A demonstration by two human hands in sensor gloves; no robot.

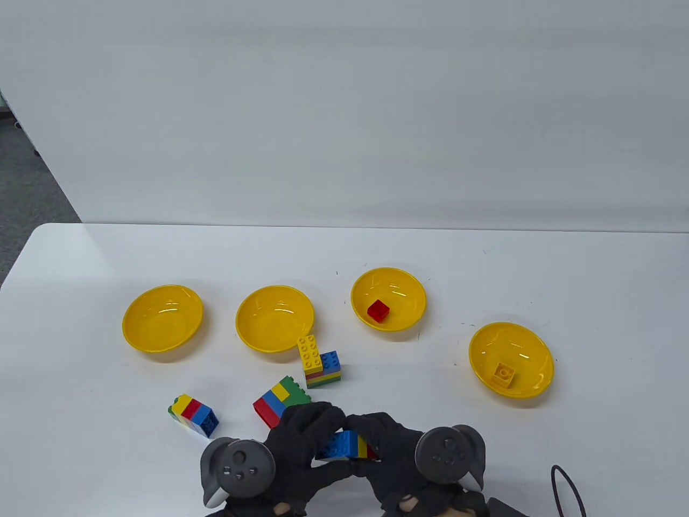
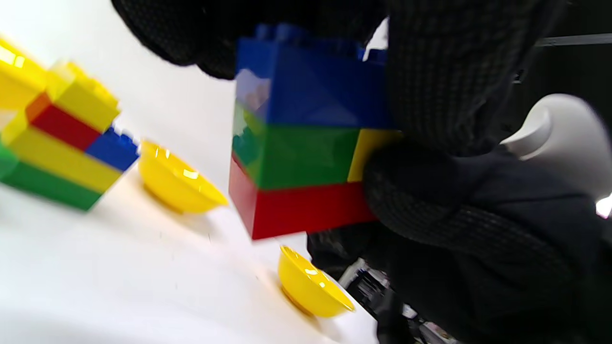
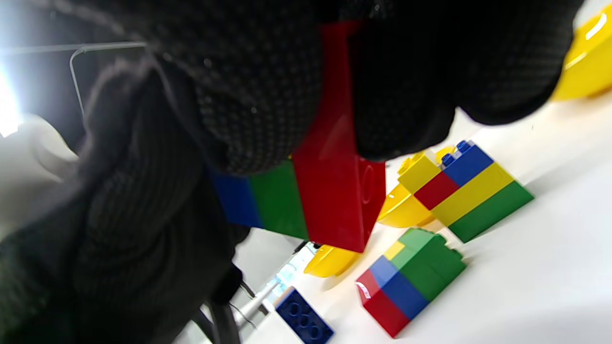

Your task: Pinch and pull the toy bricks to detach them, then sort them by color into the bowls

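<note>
A white table (image 1: 592,269) is seen from above, with no readable writing or brand marks on anything; four yellow bowls are spread across it, and places are given relative to the red-brick bowl (image 1: 388,298). That bowl holds one red brick (image 1: 378,311); well to its right and nearer the person, a second bowl (image 1: 511,360) holds one yellow brick (image 1: 504,374); just to its left, a third bowl (image 1: 275,319) is seen with nothing in it; further left, a fourth bowl (image 1: 162,318) likewise. Below the red-brick bowl and slightly left, a standing stack (image 1: 321,362) of yellow, blue, red and green bricks is set; nearer the person, a lying stack (image 1: 281,401) of red, blue, yellow and green; far left of that, a smaller stack (image 1: 194,413). At the bottom edge, a held stack (image 1: 347,445) of blue, green, yellow and red is gripped between both gloved hands; the left hand (image 1: 301,439) is curled round its blue end; the right hand (image 1: 387,444) is curled round its red end.
</note>
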